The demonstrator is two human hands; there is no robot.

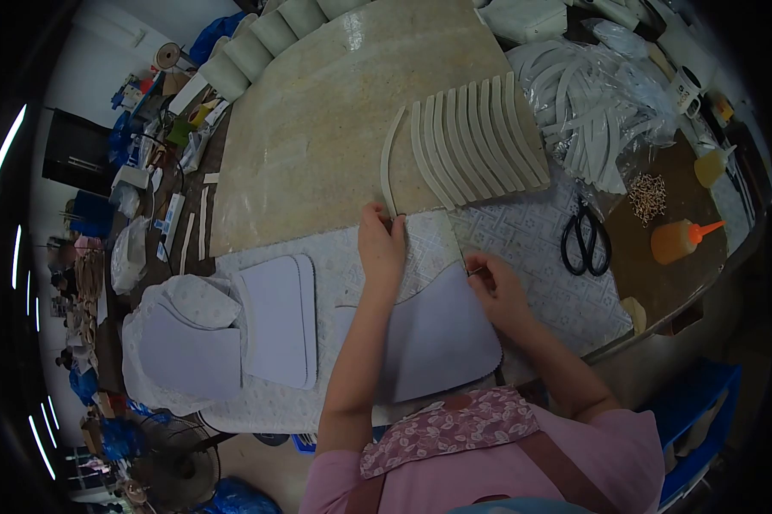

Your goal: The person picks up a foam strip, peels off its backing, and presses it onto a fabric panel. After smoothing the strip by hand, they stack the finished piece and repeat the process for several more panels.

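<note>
My left hand (381,244) is closed, its fingertips pinching the near end of a single curved pale strip (388,158) that lies on the board. My right hand (499,295) is closed at the upper right corner of a grey-lilac curved panel (433,343). Something small and dark shows at its fingertips, too small to name. The panel lies on the patterned cloth in front of me, partly beneath my left forearm. Just beyond my hands, several matching pale strips (480,141) lie side by side in a row.
To the left lie stacked grey panels (279,321) and another panel (189,351). Black scissors (586,244), a glue bottle (676,242), small metallic pieces (647,197) and a plastic bag of strips (592,111) are on the right. Pale rolls (249,53) line the board's far edge.
</note>
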